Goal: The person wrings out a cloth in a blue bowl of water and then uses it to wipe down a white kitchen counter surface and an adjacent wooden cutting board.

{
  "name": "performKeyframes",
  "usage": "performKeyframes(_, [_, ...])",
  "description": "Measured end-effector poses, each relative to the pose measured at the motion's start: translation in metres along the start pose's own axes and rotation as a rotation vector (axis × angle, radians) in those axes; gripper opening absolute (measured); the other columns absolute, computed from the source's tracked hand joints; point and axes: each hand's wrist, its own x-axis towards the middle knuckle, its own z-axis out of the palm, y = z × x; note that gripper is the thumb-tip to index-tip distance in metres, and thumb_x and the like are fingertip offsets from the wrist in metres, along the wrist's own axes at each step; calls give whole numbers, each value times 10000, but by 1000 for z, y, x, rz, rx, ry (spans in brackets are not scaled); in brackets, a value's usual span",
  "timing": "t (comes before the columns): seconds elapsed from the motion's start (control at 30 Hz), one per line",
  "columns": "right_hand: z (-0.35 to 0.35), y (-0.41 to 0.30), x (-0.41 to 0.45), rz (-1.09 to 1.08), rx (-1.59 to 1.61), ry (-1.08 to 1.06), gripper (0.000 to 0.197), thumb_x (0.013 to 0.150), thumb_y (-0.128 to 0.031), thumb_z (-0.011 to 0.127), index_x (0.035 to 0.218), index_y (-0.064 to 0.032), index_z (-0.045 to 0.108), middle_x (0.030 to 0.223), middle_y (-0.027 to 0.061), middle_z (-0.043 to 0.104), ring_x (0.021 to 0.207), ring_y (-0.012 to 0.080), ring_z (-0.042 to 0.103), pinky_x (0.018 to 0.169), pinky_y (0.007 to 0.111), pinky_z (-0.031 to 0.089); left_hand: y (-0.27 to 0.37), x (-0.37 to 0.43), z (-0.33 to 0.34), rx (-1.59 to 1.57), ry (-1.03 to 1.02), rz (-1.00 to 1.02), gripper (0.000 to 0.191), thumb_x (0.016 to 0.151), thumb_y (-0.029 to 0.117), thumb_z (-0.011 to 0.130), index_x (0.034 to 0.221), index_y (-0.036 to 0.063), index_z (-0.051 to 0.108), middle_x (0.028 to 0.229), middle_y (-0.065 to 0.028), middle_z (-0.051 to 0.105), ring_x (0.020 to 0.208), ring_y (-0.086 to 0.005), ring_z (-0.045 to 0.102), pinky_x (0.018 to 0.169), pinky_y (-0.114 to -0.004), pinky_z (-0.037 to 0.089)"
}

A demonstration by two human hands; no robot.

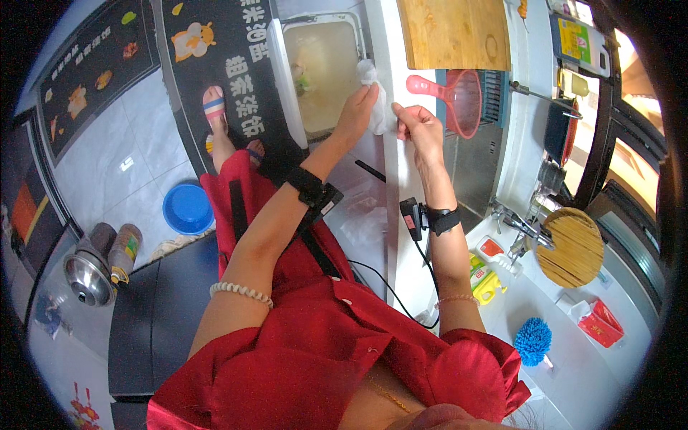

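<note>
My left hand (357, 113) grips a crumpled white cloth or tissue (378, 110) beside the front edge of the white countertop (395, 177). Just below it stands an open white bin (287, 91) with murky liquid and a few scraps inside. Over the counter edge is my right hand (424, 129), its fingers curled and the thumb close to the forefinger. Nothing shows between those fingers, though their inner side is hidden. A pink plastic dipper (466, 105) lies just past the right hand, at the steel sink (475, 172).
A wooden cutting board (454, 35) partly covers the sink area, near a blue rack (492, 99). The faucet (524, 228), a round slatted wooden board (570, 247) and yellow bottle (484, 282) are at right. A blue basin (188, 208) sits on the floor beyond a dark mat (236, 32).
</note>
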Motion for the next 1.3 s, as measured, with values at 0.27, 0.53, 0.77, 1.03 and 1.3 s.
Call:
performKeyframes(0.27, [2,0,-1,-17,-14,19,190,763,-144,695,690,-48,548,556,9,534,448,67,465,421,192,378,-8,3,1,-92,-17,-7,394,923,369,406,994,10,550,890,-42,555,811,-122,505,755,-263,392])
performKeyframes(0.53, [4,-3,1,-14,-6,31,203,766,-157,697,682,-48,547,542,12,529,429,70,453,411,191,360,1,-4,5,-68,71,6,358,917,307,422,772,-16,479,690,-58,470,678,-127,423,645,-291,366])
performKeyframes(0.77, [8,-6,0,-7,-4,53,221,762,-175,704,678,-46,546,531,14,526,411,73,446,393,198,351,-5,-2,5,-107,52,28,354,919,297,416,795,-27,486,691,-80,482,676,-140,435,648,-298,374])
performKeyframes(1.03, [7,-5,2,-9,-37,62,245,761,-200,709,665,-47,543,521,11,521,404,74,445,386,203,351,-10,1,6,-116,48,9,348,920,296,415,819,-28,495,706,-90,499,686,-145,453,651,-300,377])
performKeyframes(1.3, [10,-12,8,32,-121,79,298,763,-246,704,609,-60,530,510,23,529,403,81,460,400,203,378,-9,0,4,-88,31,-2,348,919,325,420,920,-4,535,786,-54,535,734,-128,481,691,-279,388])
